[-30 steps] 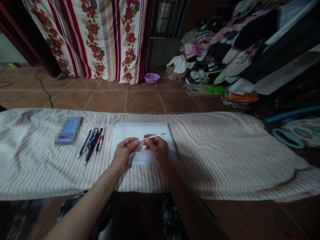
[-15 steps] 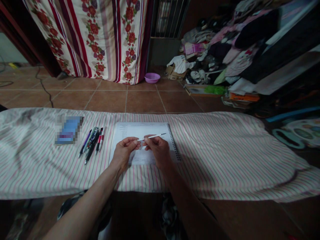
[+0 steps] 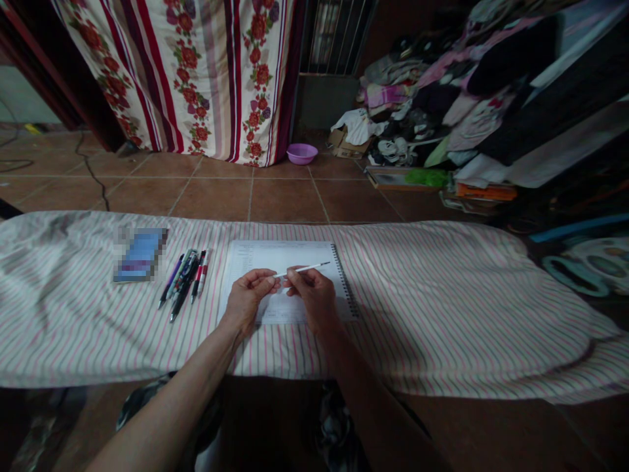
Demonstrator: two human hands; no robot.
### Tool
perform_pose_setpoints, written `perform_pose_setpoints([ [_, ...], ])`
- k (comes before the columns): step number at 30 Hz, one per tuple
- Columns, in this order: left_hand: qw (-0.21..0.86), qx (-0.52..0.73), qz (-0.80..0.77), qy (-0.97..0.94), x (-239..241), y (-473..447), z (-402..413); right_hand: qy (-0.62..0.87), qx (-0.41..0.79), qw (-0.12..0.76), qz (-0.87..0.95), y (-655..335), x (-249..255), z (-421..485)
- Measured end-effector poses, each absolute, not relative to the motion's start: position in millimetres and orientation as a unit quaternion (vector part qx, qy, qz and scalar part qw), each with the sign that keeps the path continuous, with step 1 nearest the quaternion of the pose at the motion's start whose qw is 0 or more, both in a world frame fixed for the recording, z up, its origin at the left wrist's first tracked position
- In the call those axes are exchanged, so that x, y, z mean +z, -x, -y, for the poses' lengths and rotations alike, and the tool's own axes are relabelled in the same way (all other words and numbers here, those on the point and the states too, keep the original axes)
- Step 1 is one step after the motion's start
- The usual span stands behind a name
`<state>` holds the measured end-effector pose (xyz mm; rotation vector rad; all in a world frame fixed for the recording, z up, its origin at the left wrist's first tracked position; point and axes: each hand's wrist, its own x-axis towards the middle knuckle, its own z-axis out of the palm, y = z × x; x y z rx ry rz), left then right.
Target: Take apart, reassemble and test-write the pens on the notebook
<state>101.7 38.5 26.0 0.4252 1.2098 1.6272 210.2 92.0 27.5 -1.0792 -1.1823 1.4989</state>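
A slim white pen-like stick with a dark tip (image 3: 317, 265) slants up to the right above a spiral notebook (image 3: 304, 314). My left hand (image 3: 251, 295) pinches its lower left end between thumb and fingers. Close beside it, my right hand (image 3: 312, 292) grips the stick near its middle, leaving the dark tip sticking out. Both hands hover over or rest on the open page, whose faint print I cannot read. To the left of the notebook lie several pens (image 3: 183, 282) in a loose bunch, and beyond them a phone (image 3: 140, 254) with its screen blurred.
A striped cloth (image 3: 432, 308) covers the low surface under these things. Past its far edge is a tiled floor (image 3: 221, 190) with a purple basin (image 3: 302, 154) by a flowered curtain (image 3: 216, 78). Heaped clothes (image 3: 432, 98) and a cardboard box (image 3: 346, 145) stand back right.
The whole view has shifted slightly, so things sit a little further right. Both hands keep their hold on the white stick, with hardly any visible movement.
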Motion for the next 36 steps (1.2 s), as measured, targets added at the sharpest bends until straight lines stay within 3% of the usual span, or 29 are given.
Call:
perform_pose_setpoints([
  [25, 0.486, 0.675, -0.513, -0.212, 21.0, -100.6, -37.8, 0.436, 0.609, 0.464, 0.473, -209.0, 25.0, -91.6],
  [36, 0.529, 0.663, -0.497, -0.184, 33.0, -105.4, -35.7, 0.436, 0.591, 0.475, 0.485, -208.8, 25.6, -91.6],
])
